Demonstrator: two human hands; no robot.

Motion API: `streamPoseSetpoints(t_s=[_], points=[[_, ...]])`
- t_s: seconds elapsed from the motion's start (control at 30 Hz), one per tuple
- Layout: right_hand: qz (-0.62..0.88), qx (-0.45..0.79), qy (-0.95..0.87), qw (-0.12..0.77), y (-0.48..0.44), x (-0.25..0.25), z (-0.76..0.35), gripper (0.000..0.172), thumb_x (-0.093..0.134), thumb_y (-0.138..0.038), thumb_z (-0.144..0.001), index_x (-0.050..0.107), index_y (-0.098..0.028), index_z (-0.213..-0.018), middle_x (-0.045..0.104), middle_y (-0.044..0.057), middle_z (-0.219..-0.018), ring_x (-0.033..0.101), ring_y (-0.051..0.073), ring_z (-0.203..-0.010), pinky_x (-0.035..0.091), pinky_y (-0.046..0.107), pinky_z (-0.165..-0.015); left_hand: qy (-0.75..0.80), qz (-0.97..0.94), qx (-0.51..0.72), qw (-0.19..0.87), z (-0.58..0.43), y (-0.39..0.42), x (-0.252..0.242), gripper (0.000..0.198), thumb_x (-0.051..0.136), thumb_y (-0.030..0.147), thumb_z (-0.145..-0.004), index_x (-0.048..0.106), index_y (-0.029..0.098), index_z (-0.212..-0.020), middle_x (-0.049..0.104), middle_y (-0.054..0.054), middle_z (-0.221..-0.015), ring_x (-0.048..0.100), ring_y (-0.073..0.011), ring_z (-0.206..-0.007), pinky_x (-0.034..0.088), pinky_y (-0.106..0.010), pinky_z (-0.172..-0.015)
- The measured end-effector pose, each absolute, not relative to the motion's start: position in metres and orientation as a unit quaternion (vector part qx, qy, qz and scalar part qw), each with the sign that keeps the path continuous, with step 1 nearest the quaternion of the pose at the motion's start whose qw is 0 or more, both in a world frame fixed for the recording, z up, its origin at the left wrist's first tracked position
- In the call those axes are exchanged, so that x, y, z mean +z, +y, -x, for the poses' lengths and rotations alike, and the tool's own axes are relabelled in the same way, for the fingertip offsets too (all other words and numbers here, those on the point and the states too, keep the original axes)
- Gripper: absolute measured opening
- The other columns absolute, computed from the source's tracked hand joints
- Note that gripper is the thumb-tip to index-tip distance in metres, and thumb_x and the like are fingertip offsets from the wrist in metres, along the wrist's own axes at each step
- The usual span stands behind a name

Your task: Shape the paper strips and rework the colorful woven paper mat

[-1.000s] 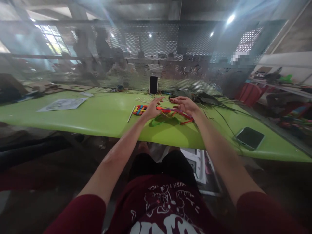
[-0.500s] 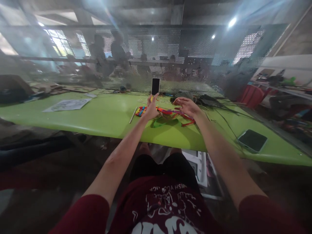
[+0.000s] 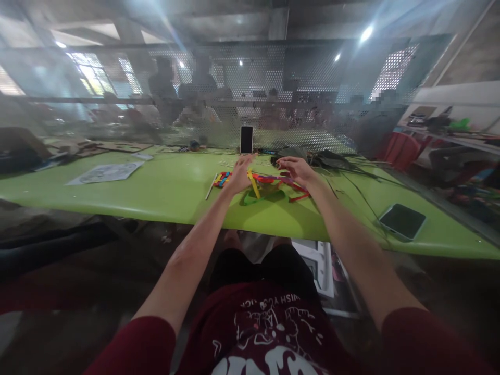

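My left hand [image 3: 240, 177] is over a band woven from red, yellow and blue strips [image 3: 222, 179], covering part of it. A flat yellow strip [image 3: 254, 185] slants down toward me from between its thumb and fingers. My right hand [image 3: 296, 171] is raised to the right, fingers loosely bent and apart from the thumb, with nothing visible in it. Below it lie loose red strips [image 3: 299, 198], and red and purple ones run between the hands. A green strip [image 3: 265, 198] lies on the near side. Left of the band rests a thin pale stick [image 3: 211, 187].
A phone [image 3: 246, 139] stands upright behind my hands on the green table [image 3: 175, 187]. Another dark-screened device [image 3: 403, 221] lies at right, a printed sheet [image 3: 105, 172] at left. Dark cords and scraps [image 3: 332, 159] lie back right. A perforated screen [image 3: 258, 73] rises behind; people show dimly through it.
The yellow strip, earlier just a bit at my left fingertips, now hangs down toward me on the right of that hand. My left fingers have stretched forward. The right hand has barely moved.
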State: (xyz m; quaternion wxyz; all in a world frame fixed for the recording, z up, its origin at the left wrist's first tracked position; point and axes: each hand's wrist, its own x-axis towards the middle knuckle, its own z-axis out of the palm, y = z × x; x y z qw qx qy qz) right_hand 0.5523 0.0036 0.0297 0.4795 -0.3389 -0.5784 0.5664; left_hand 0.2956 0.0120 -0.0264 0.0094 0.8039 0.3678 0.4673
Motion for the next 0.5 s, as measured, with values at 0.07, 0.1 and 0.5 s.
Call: streamPoseSetpoints(t_s=[0.07, 0.1, 0.5], points=[[0.341, 0.562, -0.576, 0.486, 0.004, 0.03, -0.552, 0.009, 0.081, -0.02, -0.079, 0.073, -0.021, -0.084, 0.07, 0.004, -0.083, 0.066, 0.017, -0.076, 0.063, 0.035, -0.07, 0.364, -0.779, 0.51, 0.016, -0.293, 0.013, -0.025, 0.061, 0.061, 0.008, -0.067, 0.065, 0.02, -0.127, 0.062, -0.012, -0.135, 0.054, -0.0322, -0.131, 0.037, -0.054, -0.118], [0.342, 0.559, -0.576, 0.489, 0.004, 0.03, -0.552, 0.009, 0.081, -0.02, -0.079, 0.073, -0.02, -0.084, 0.071, 0.004, -0.082, 0.066, 0.017, -0.075, 0.063, 0.035, -0.069, 0.38, -0.751, 0.54, 0.011, -0.291, 0.013, -0.024, 0.051, 0.058, 0.006, -0.066, 0.07, 0.02, -0.113, 0.066, -0.011, -0.125, 0.057, -0.0308, -0.124, 0.041, -0.053, -0.114], [0.319, 0.552, -0.637, 0.434, -0.004, 0.026, -0.54, 0.02, 0.09, -0.024, -0.071, 0.073, -0.019, -0.081, 0.075, 0.006, -0.081, 0.071, 0.016, -0.07, 0.064, 0.03, -0.071, 0.334, -0.779, 0.523, 0.088, -0.316, -0.008, -0.015, 0.028, 0.069, 0.04, -0.088, 0.069, 0.019, -0.107, 0.07, -0.01, -0.106, 0.066, -0.0215, -0.099, 0.056, -0.035, -0.084]])
